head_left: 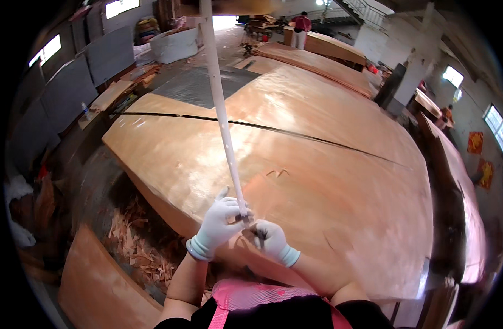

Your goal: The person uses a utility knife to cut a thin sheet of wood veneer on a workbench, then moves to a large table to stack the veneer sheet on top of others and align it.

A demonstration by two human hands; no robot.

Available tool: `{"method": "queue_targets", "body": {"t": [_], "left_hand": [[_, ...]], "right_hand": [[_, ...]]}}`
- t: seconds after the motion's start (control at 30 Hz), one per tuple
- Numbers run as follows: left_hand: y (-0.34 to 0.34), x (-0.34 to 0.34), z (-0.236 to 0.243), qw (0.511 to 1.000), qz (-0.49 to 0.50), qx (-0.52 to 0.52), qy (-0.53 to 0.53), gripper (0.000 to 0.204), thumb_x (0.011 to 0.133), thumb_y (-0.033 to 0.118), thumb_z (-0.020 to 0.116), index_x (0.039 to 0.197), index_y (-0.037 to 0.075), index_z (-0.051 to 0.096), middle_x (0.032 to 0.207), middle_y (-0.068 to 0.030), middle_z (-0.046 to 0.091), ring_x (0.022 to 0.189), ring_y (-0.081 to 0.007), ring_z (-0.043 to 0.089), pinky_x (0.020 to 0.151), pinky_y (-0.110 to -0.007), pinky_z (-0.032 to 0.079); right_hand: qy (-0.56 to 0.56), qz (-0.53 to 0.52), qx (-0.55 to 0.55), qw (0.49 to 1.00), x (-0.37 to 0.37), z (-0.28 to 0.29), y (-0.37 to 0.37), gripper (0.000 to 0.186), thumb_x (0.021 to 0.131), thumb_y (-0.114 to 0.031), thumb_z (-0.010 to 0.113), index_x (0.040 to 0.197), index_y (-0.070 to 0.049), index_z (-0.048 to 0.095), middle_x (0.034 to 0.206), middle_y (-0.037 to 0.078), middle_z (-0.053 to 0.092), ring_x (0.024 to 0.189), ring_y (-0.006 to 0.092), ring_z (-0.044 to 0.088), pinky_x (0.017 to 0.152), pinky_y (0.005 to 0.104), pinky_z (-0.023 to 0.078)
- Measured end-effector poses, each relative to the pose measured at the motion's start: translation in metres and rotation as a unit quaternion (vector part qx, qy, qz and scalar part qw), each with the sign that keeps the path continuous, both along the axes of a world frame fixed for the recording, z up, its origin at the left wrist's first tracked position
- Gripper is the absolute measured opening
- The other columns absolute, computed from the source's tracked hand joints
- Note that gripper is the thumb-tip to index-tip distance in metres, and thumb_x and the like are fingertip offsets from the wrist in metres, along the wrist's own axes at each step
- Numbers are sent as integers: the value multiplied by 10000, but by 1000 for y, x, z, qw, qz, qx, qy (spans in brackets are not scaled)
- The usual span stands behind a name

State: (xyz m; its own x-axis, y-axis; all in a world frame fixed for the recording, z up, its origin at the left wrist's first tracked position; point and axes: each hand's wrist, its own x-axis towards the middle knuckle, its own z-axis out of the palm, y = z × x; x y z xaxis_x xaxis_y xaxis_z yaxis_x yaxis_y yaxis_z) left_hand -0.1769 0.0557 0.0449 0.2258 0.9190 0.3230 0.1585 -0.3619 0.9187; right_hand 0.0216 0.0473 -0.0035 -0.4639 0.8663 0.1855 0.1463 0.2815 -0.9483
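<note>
Both my hands wear white gloves with pale cuffs and meet over the near edge of a large stack of wood veneer sheets [339, 203]. A long white strip [224, 126] with small holes comes down from overhead to my left hand [218, 223]. Thumb and fingers of that hand close on its lower end, while one finger points up. Beside it, my right hand [270, 240] is curled shut, its fingertips darkened; what it grips is hidden. A small raised flap of veneer [277, 173] shows on the top sheet beyond my hands.
A long dark gap [279, 130] crosses the stack, and a dark grey sheet [204, 86] lies at its far left. Veneer scraps [136, 241] litter the floor at left, near a curved veneer piece [97, 279]. Another person [301, 30] stands by far stacks. A pillar [413, 71] rises at right.
</note>
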Motion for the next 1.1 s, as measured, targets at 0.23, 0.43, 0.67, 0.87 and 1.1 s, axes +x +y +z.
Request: {"method": "queue_targets", "body": {"t": [0.23, 0.43, 0.67, 0.87, 1.1], "left_hand": [[21, 63, -67, 946, 82, -211, -232, 384, 1033, 241, 539, 1281, -51, 532, 1004, -24, 580, 934, -114, 568, 919, -307, 485], [-2, 137, -71, 921, -158, -356, -17, 373, 998, 295, 589, 1134, -45, 659, 979, -51, 676, 893, -100, 591, 791, -256, 486], [-22, 191, -108, 857, -196, -476, 29, 193, 910, 131, 669, 998, -36, 707, 845, -43, 703, 577, -53, 528, 514, -223, 428], [-3, 246, -142, 874, -45, -473, -103, 160, 968, 158, 603, 955, 4, 645, 723, -36, 632, 525, -93, 570, 474, -235, 438], [27, 291, -159, 855, -28, -514, -69, 162, 966, 187, 618, 962, 29, 651, 655, -17, 602, 516, -98, 560, 487, -246, 447]], "right_hand": [[-11, 21, 173, 985, 64, 25, -29, 210, 842, -57, 658, 1046, -87, 699, 775, 96, 611, 670, 216, 596, 615, 322, 476], [9, -142, -248, 958, 152, -26, -35, 341, 968, -185, 596, 1276, -45, 637, 673, 10, 548, 615, 60, 464, 586, 234, 431], [-271, -133, -123, 945, 251, -68, -54, 408, 920, -168, 553, 1318, -89, 589, 851, 161, 660, 692, 267, 628, 680, 374, 520], [-452, -179, -26, 874, 303, -111, -3, 415, 845, -100, 540, 1255, -65, 589, 1093, 131, 679, 967, 329, 659, 820, 439, 529], [-468, -66, 100, 875, 329, -145, 21, 394, 832, -74, 553, 1221, -89, 616, 1172, 62, 663, 1065, 258, 628, 899, 390, 503]]}}
